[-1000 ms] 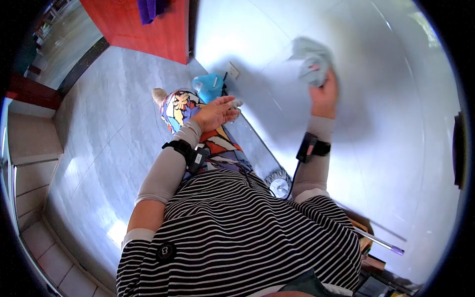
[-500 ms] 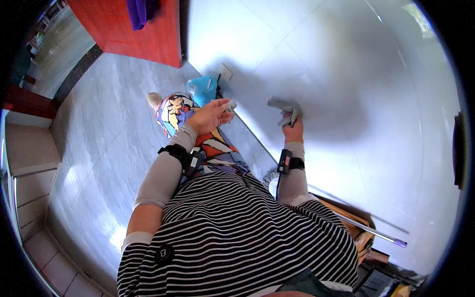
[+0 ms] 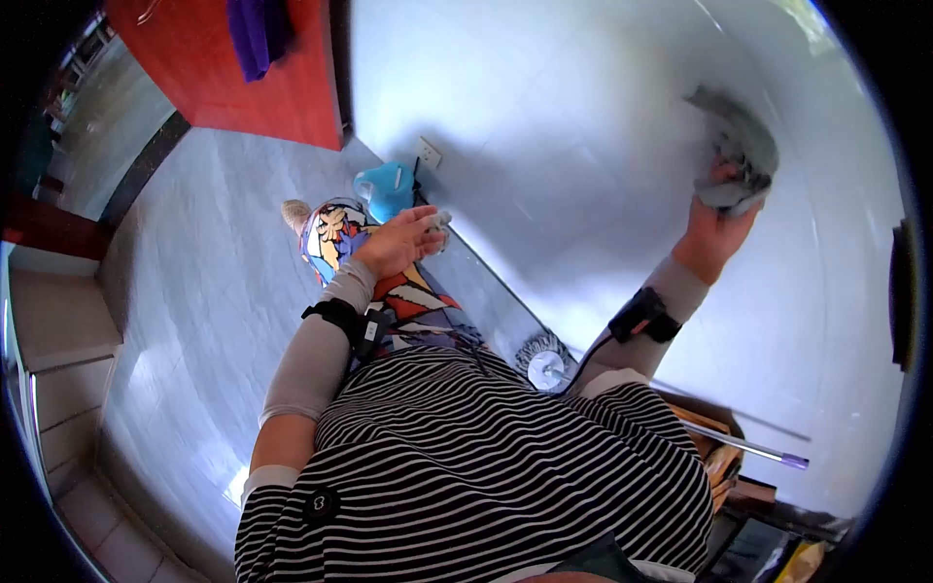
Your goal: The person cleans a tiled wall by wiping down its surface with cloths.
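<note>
A grey cloth [image 3: 746,146] is in my right hand [image 3: 717,228], held up against the glossy white wall [image 3: 544,126], with folds hanging over the fingers. My left hand [image 3: 397,243] is in front of my patterned trousers [image 3: 413,301], away from the wall. Its fingers curl around a small crumpled pale grey thing [image 3: 439,223], mostly hidden, whose kind I cannot make out.
A light blue plastic container [image 3: 387,188] stands on the floor beside a wall socket [image 3: 429,153]. A mop head [image 3: 544,361] lies by the wall's foot. A purple-tipped pole [image 3: 768,451] leans at the right. A purple cloth [image 3: 258,39] hangs on the red door [image 3: 233,87].
My right hand has swept up and to the right along the wall with the grey cloth. The mop head has come into fuller view. My left hand has barely moved.
</note>
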Demonstrator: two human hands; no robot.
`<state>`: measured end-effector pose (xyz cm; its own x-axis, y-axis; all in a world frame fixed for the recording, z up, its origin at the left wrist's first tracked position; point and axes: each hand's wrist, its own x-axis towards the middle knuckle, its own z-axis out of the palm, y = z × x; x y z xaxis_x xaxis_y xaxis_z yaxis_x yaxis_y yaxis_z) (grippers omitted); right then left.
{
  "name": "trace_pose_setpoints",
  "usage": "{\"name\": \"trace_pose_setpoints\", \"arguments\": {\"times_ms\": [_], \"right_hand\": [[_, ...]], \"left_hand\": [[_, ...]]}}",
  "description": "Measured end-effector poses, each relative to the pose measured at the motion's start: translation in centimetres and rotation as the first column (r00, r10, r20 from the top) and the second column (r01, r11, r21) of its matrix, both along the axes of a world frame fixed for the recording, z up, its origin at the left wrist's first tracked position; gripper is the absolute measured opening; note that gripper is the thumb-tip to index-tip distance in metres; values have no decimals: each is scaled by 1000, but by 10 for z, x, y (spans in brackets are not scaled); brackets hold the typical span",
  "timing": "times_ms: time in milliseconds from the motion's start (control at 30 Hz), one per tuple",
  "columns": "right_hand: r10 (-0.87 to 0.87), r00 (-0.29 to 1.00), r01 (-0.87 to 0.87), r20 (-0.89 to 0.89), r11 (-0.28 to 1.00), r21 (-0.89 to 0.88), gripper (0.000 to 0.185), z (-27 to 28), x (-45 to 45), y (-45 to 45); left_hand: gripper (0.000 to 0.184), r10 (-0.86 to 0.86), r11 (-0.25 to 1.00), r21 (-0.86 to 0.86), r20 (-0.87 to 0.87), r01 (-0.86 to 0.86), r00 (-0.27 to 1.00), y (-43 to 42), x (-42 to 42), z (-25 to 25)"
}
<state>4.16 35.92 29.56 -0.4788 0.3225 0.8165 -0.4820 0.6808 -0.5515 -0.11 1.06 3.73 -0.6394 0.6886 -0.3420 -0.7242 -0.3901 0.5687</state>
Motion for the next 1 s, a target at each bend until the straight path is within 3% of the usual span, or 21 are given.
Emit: {"name": "trace_pose_setpoints", "arguments": {"times_ms": [33,67,100,167,233,300,433,467,533,567,633,667,733,800,867,900,967,1000], "right_hand": [[369,909,-417,-195,779,-469,31,5,-13,5],[526,674,-695,-518,214,-686,31,8,-26,10],[592,631,-696,-501,147,-702,31,-4,-37,11],[431,834,-481,-345,262,-836,30,-31,-51,-20],[498,829,-417,-255,246,-875,29,-73,-61,-35],[514,846,-232,-145,108,-967,27,-136,-70,-29],[444,886,-122,-133,-54,-991,25,-223,-34,-28],[443,895,-89,41,270,-959,25,-262,-22,-12],[385,899,-54,209,571,-819,24,-280,3,20],[384,923,-57,29,211,-976,24,-269,13,32],[326,929,-141,-174,-123,-982,25,-229,29,48],[339,918,-197,-208,-66,-978,26,-194,35,46],[270,912,-290,-308,-106,-951,29,-121,36,32],[292,871,-423,-394,41,-905,31,-82,24,40],[477,743,-582,-470,112,-806,31,-26,8,14],[427,866,-467,-258,510,-723,29,-10,-4,0],[563,770,-594,-302,459,-660,27,9,-36,-9],[673,481,-750,-562,-17,-661,28,15,-54,-8]], "left_hand": [[46,9,1000,19,4,-9,1000,0,0,0],[46,9,1000,20,0,-9,1000,1,0,1],[45,16,1000,7,0,-16,1000,1,0,0],[44,30,1000,-8,-5,-30,1000,0,-1,-3],[44,16,1000,19,14,-17,1000,-2,-1,-6],[46,9,1000,23,12,-10,1000,-2,-1,-7],[47,16,999,34,12,-16,1000,-3,0,-4],[47,17,999,33,12,-18,1000,-4,-1,-4],[46,11,999,44,12,-12,1000,-4,0,-4],[46,13,999,48,12,-13,1000,-3,-1,-4],[46,7,998,55,14,-7,1000,-2,-2,-4],[46,6,998,60,13,-6,1000,-2,-2,-4],[46,-18,997,74,29,15,999,-1,-2,-6],[45,-24,996,81,11,23,1000,0,-2,-8],[44,-17,996,84,-7,17,1000,-3,-2,-11],[44,-23,995,94,-1,23,1000,-4,-2,-12],[44,-24,994,103,5,23,1000,-5,0,-11],[44,-18,996,90,10,17,1000,-5,0,-8]]}}
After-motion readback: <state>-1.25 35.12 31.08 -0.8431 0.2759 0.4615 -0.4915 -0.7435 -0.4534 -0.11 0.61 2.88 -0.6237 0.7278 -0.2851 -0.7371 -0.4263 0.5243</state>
